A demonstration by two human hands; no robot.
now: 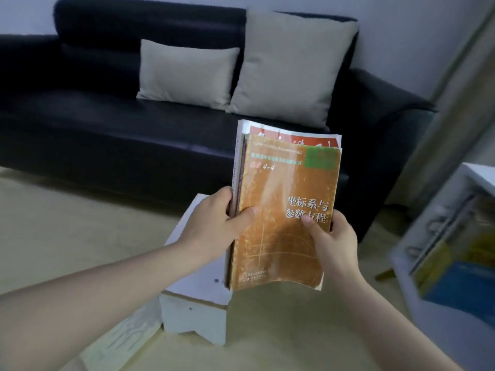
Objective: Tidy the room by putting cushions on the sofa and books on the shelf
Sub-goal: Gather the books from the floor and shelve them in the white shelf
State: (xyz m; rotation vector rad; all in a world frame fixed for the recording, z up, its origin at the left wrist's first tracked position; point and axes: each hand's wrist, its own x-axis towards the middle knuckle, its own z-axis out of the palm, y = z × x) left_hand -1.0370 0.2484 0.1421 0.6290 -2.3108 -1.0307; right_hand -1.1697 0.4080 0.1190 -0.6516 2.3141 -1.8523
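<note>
Now both hands [214,226] round books [284,210]

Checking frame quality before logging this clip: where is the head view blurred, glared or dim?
Head view: the shelf at right is smeared by motion blur; pale glare streaks wash the orange book, though its title is legible; the sofa is dim, with little detail; the left hand and right hand are fairly sharp.

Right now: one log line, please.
small cushion and large cushion: on sofa | book stack: gripped by left hand, right hand | shelf: at right
</note>
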